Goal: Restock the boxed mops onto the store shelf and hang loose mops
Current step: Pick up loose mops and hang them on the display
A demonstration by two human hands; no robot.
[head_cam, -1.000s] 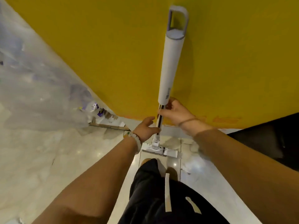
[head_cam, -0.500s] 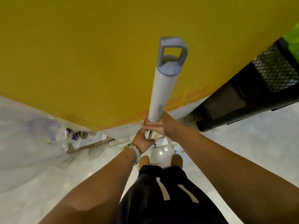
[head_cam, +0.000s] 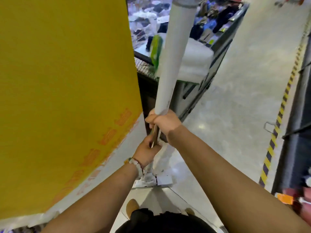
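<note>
Both bare forearms reach forward. The right hand (head_cam: 165, 121) is fisted around the mop (head_cam: 170, 64) just below its white sleeve; the left hand (head_cam: 147, 151) grips the metal pole lower down. The mop stands nearly upright, head on the floor (head_cam: 235, 98) beside a yellow panel (head_cam: 64, 81).

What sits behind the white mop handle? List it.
Behind the mop handle stands a black mesh bin holding a clear plastic bundle, a green pack and blurred goods. The handle covers part of them; the bin's floor is unseen.
</note>
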